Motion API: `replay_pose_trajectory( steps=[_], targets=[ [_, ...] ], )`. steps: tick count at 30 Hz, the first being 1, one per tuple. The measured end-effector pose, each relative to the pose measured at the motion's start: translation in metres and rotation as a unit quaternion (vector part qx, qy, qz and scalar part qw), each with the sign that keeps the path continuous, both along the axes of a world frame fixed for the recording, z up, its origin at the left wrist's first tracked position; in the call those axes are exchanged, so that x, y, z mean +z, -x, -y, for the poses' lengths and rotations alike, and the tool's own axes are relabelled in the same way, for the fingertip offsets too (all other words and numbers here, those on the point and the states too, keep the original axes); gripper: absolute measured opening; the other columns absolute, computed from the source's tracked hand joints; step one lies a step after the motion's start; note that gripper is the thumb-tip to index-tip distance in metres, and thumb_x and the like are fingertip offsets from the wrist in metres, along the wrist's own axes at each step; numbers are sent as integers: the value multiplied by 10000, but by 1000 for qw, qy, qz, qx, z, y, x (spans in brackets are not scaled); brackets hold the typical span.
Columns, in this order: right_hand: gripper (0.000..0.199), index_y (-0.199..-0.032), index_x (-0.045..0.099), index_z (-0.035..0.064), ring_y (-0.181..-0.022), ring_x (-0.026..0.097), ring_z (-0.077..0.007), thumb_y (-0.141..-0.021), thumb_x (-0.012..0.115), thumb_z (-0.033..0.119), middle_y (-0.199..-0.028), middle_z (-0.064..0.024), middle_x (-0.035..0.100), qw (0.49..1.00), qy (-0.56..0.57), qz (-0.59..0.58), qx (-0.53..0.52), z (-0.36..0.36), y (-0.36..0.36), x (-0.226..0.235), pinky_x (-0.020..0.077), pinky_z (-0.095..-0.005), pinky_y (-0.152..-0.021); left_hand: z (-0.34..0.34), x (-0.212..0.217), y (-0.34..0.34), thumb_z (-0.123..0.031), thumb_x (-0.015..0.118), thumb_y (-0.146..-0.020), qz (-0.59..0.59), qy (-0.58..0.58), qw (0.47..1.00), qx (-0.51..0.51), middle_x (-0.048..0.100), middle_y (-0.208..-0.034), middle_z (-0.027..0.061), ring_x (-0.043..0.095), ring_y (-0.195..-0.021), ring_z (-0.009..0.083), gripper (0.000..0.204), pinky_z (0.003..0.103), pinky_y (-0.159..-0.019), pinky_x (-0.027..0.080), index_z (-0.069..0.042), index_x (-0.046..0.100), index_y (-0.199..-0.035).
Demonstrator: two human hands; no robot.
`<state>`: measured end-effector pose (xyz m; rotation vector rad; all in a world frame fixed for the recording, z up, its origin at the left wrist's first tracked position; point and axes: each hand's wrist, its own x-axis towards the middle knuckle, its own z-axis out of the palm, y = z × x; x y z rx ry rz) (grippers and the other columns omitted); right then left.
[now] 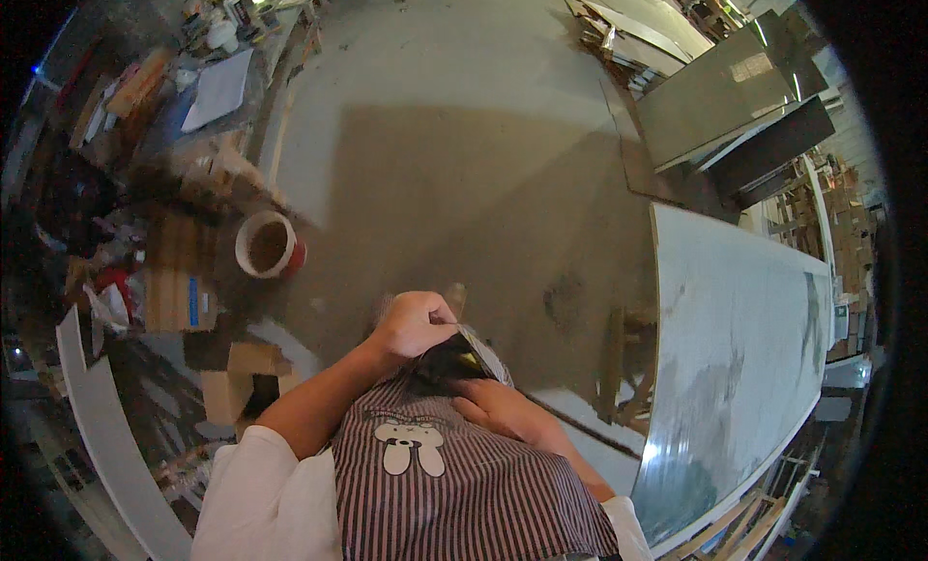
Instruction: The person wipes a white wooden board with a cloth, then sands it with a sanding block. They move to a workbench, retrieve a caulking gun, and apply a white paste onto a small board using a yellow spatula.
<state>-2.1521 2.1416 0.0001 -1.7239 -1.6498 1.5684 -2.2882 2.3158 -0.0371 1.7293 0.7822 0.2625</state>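
I wear a dark striped apron (483, 498) with a white cartoon animal patch on its front. My left hand (416, 324) is closed in a pinch on the upper edge of the apron's pocket, lifting it away from my body. Inside the gap the dark lining shows, with a small yellow patch. My right hand (498, 408) reaches into this opening from the right; its fingertips are hidden in the pocket, so what they touch cannot be seen.
A white bucket (244, 247) stands on the floor to the left, near cardboard boxes (179, 271) and a cluttered workbench (256, 73). At right lies a large pale panel (735, 368), with a grey cabinet (720, 97) beyond it. Stacked boards (638, 34) lie far right.
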Motion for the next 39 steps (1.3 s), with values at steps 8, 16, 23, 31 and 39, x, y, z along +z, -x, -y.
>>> replay_pose_trajectory(
  steps=[8, 16, 23, 31, 39],
  targets=[
    [327, -1160, 616, -12, -1074, 578, -391, -930, 511, 196, -1121, -243, 628, 988, -153, -33, -5, -185, -119, 5, 450, -456, -947, -175, 32, -108, -121, 727, -755, -12, -22, 998, 66, 680, -749, 113, 649, -694, 154, 146, 292, -640, 515, 12, 680, -794],
    [267, -1104, 647, 2, -978, 612, -370, -895, 625, 168, -1012, -212, 648, 975, -141, -149, 82, -353, -206, 18, 482, -457, -878, -312, 38, -180, -132, 704, -753, 15, -6, 995, 100, 686, -785, 142, 665, -717, 200, 171, 313, -658, 520, 24, 684, -822],
    [496, -1146, 568, -80, -1086, 557, -464, -921, 540, 362, -1088, -328, 603, 999, -2, 20, 28, -484, -283, -7, 424, -497, -969, -461, 12, -267, -107, 694, -737, 13, -55, 997, 43, 684, -809, 163, 671, -733, 258, 130, 349, -656, 520, 0, 680, -810],
    [518, -1364, 405, -90, -1341, 396, -384, -950, 416, 221, -1397, -302, 440, 991, 29, -1, -130, -666, -378, 40, 283, -414, -1127, -630, -12, -375, -118, 678, -725, -11, -246, 947, -208, 644, -1138, 142, 600, -1069, 337, 539, 426, -909, 479, -114, 566, -1251],
    [454, -1334, 474, -46, -1272, 476, -350, -906, 487, 104, -1372, -266, 480, 990, -26, -55, -123, -795, -444, 4, 348, -390, -1081, -774, -21, -447, -101, 620, -699, -164, -93, 948, -256, 682, -1046, 172, 626, -996, 383, 428, 460, -848, 486, -121, 674, -1123]
  ],
)
